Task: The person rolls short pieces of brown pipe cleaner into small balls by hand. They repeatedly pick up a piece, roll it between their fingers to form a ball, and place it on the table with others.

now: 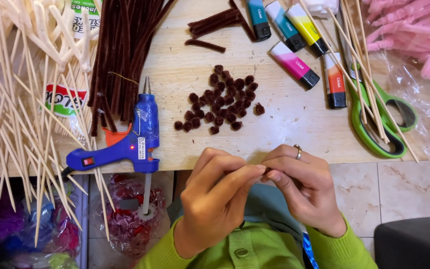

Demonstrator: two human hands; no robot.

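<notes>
Hands: left hand (215, 192) and right hand (302, 187) meet fingertip to fingertip, pinched shut on something too small to tell.
Direction: heap of small brown chenille coils (222, 99) lies straight ahead on pale wooden board (284, 119).
Nearer: both alike.

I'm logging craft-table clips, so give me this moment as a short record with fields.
left hand: fingertips pinched against the right hand's, what they hold is hidden
right hand: ring on one finger
brown coils: cluster on wooden board
glue gun: blue, lying at board's edge
scissors: green, right side
wooden skewers: left pile
</notes>
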